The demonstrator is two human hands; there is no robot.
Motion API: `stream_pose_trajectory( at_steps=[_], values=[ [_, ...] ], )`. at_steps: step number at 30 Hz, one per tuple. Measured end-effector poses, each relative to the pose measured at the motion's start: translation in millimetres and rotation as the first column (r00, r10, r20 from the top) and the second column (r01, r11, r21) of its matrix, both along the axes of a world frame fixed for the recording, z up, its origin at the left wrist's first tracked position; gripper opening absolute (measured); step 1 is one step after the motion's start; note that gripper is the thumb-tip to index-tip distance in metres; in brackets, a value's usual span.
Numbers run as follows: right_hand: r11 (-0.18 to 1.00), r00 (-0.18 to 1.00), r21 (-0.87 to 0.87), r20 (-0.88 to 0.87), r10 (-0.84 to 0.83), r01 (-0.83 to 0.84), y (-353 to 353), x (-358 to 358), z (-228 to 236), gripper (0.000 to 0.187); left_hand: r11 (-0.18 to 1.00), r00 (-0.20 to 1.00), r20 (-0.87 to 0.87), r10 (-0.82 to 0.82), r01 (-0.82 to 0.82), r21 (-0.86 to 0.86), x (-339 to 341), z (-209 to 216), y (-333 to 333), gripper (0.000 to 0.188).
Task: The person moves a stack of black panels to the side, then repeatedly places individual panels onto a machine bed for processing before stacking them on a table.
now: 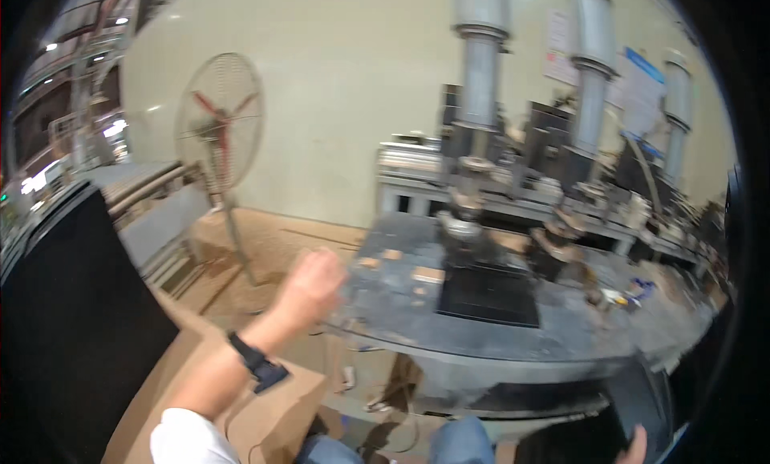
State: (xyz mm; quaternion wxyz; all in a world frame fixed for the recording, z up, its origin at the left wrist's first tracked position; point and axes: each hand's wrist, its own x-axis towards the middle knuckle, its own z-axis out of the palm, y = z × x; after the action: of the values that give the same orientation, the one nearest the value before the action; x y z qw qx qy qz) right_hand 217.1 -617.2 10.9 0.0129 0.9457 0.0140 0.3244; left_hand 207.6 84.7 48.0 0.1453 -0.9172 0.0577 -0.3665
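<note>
My left hand [314, 281], smeared by motion, hangs in the air just off the left edge of the dark worktable [385, 340]. Its fingers look curled, but the blur hides whether they hold anything. A dark band [255, 363] circles that wrist. At the lower right edge only part of my right hand [636, 446] shows, its thumb lying against a black panel [642, 400] that is tilted beside the table. The other fingers are out of sight. A flat black panel [489, 294] lies on the worktable under a machine head [463, 227].
Grey vertical cylinders [481, 79] rise behind the table. Small tan blocks [428, 275] lie on its left part. At the left, black sheets [80, 295] stand by cardboard [281, 412]. A standing fan [220, 127] and a roller conveyor [148, 187] are farther back.
</note>
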Motion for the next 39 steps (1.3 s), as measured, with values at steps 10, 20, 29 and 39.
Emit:
stream_pose_trajectory(
  at_steps=[10,20,29,39],
  values=[
    [0.613,0.607,0.013,0.149,0.78,-0.79,161.2,153.6,32.0,0.042,0.925,0.899,-0.406,-0.161,-0.006,-0.379,179.7,-105.3,-239.9,0.071],
    [0.416,0.391,0.088,-0.215,0.895,-0.905,266.8,283.2,-56.6,0.049,0.967,0.933,-0.26,-0.25,0.253,-0.025,-108.0,-56.4,-166.1,0.034],
    [0.426,0.39,0.169,-0.212,0.896,-0.889,269.1,331.7,-93.9,0.047,0.68,0.788,0.201,0.583,-0.608,0.411,-288.4,131.9,-38.0,0.022],
    [0.595,0.593,0.049,-0.048,0.804,-0.803,255.9,208.6,0.5,0.039,0.074,0.098,0.336,0.937,-0.994,0.085,-413.5,209.9,165.8,0.018]
  ],
)
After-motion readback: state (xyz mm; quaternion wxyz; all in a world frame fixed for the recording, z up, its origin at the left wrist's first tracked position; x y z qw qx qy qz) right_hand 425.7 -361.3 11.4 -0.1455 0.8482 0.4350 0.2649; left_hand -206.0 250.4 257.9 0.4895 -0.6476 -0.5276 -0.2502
